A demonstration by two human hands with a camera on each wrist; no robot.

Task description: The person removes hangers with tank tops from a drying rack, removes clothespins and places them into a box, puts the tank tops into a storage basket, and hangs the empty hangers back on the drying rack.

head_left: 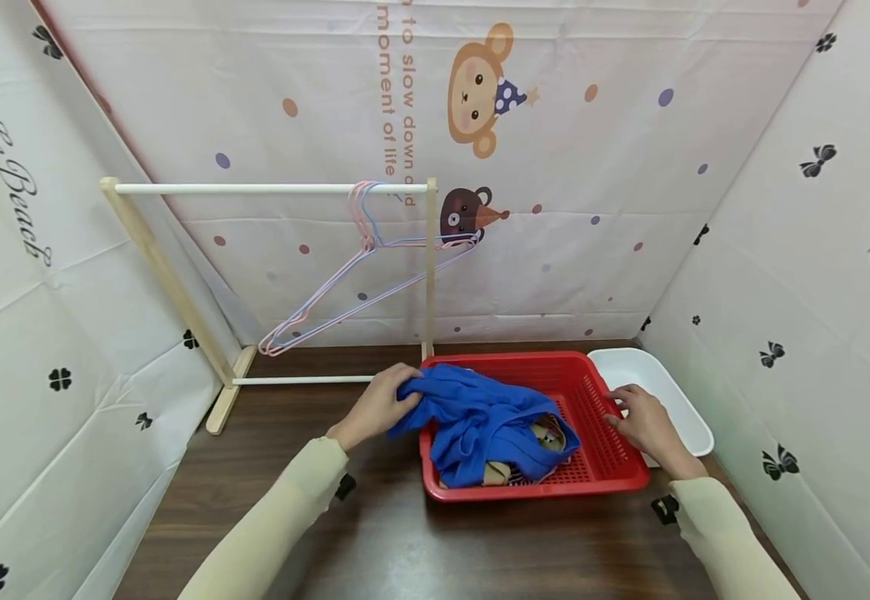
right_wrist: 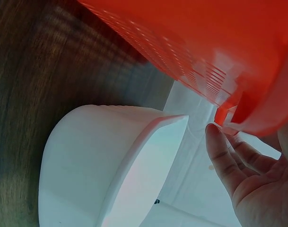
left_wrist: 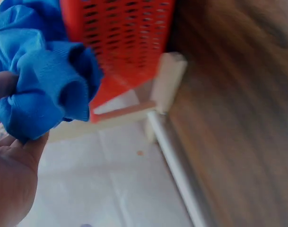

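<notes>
My left hand (head_left: 384, 402) grips one end of a blue knit garment (head_left: 472, 417), bunched up at the left rim of the red basket (head_left: 532, 492). In the left wrist view a hollow, tube-like fold of the blue garment (left_wrist: 63, 80) sticks out past the fingers. Most of the garment lies in the basket, over beige and patterned cloth (head_left: 497, 473). At the basket's right side my right hand (head_left: 648, 429) holds the rim, with some fingers outside below it in the right wrist view; the thumb is hidden there.
A wooden rack with a white top bar (head_left: 255, 189) stands at the back left. Pink and blue hangers (head_left: 322, 292) hang near its right post. The white tray (head_left: 693, 425) sits right of the basket on the brown table (head_left: 405, 550). Printed sheets wall the sides and back.
</notes>
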